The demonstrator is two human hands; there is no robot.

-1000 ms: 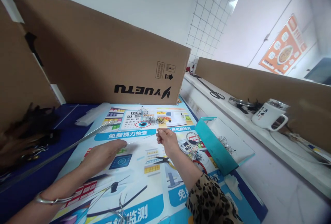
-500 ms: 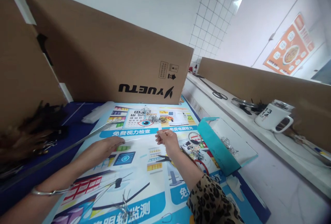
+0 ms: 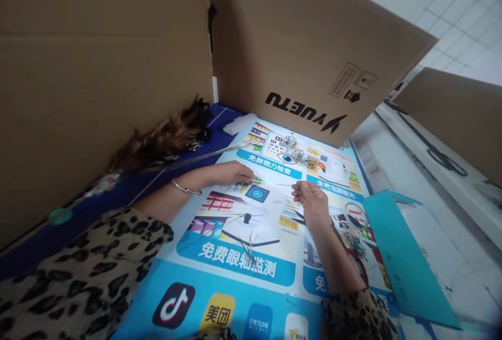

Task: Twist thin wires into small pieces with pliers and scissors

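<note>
A thin, pale length of wire [image 3: 276, 184] runs almost level between my two hands, above the printed poster sheet [image 3: 259, 290]. My left hand [image 3: 237, 173], bracelet on its wrist, is closed with the wire's left end at its fingertips. My right hand [image 3: 311, 199] pinches the other end between thumb and finger. Below them lies a small bunch of silvery wire pieces [image 3: 249, 250]. Under my right forearm, a tool with red handles [image 3: 358, 267] shows in part. Beyond my hands sit tangled silvery wire pieces [image 3: 292, 147].
Long straight wires [image 3: 219, 153] lie to the left, near a pile of brown feathers [image 3: 157, 141]. Cardboard panels [image 3: 274, 42] wall off the left and back. A teal box [image 3: 410, 267] stands at the right; scissors [image 3: 443, 159] rest on the ledge [image 3: 408, 131].
My view has swung left and down, so the feathers and left cardboard show more and the mug has left the picture. Both hands still hold the wire stretched between them.
</note>
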